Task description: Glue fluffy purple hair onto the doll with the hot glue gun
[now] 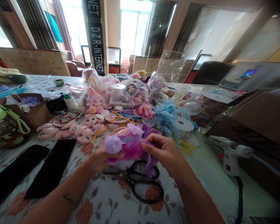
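Observation:
My left hand (108, 155) is closed around a fluffy purple and magenta plush piece (132, 148). A lilac pompom (113, 144) sits at its left end, over my fingers. On the other side my right hand (157, 146) pinches a purple strip at the plush's right edge. A fuzzy purple tail of material (150, 166) hangs below that hand. Black-handled scissors (144, 183) lie on the flowered cloth just under the plush, their blades pointing left and partly covered. The fingers of my left hand behind the plush are mostly hidden.
Pink doll faces (84, 137) are heaped left of centre. Blue curly yarn (168, 113) lies behind my right hand. A white glue gun (231, 152) stands at right beside a cardboard box (256, 124). Two black phone-like slabs (52, 168) rest at left.

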### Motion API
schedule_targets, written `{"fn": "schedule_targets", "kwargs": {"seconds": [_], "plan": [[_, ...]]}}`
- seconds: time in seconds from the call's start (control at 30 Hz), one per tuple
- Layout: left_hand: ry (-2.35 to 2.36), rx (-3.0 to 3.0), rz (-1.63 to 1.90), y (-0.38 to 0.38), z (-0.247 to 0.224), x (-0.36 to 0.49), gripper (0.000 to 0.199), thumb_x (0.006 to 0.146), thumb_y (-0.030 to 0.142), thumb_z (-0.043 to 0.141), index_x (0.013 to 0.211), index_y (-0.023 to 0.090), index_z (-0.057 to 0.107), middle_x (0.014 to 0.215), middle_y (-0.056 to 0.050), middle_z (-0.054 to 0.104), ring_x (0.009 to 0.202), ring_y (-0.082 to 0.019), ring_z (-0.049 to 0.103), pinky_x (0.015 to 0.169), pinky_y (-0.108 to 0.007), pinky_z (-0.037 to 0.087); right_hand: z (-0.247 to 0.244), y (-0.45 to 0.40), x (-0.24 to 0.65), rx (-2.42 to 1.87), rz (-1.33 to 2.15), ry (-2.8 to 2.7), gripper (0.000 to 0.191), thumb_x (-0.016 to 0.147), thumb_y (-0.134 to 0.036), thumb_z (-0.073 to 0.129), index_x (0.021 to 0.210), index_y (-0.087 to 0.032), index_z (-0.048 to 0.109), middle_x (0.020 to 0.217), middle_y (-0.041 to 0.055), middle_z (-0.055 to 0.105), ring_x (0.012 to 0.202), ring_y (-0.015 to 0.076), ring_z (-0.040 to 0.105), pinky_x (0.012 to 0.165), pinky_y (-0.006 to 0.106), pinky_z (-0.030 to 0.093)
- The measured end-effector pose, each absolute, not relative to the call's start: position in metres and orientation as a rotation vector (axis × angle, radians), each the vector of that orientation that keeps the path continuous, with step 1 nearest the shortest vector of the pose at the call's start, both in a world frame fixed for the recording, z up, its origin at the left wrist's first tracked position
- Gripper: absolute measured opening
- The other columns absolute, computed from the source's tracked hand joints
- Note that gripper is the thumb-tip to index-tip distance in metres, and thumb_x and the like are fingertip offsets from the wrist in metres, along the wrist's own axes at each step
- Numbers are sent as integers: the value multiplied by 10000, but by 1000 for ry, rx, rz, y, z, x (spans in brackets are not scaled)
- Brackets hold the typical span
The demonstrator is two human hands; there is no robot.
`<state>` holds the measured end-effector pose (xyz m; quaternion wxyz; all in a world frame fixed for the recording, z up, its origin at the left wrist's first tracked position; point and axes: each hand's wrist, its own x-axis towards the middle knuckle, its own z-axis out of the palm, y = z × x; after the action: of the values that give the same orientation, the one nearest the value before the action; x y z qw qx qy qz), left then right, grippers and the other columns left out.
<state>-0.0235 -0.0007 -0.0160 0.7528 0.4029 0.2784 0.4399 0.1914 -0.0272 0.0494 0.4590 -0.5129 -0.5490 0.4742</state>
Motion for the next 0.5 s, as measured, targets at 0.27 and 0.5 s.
{"fn": "schedule_targets", "kwargs": {"seconds": [0.27,0.5], "plan": [[640,858,916,-1,-17,-25,815,555,97,851,1318,273,624,1135,-79,753,1113,-325,681,950,-384,558,52,-29,191,-1240,1294,-1280,407,615,-472,858,634,-179,576,552,-63,490,516,81,419,492,212,293],[717,886,912,-1,-10,-25,811,485,145,890,1257,270,675,1064,-82,764,1091,-358,681,882,-402,579,37,-27,189,-1216,1156,-1392,447,632,-528,837,622,-190,545,570,-61,460,516,86,389,464,226,305]]}}
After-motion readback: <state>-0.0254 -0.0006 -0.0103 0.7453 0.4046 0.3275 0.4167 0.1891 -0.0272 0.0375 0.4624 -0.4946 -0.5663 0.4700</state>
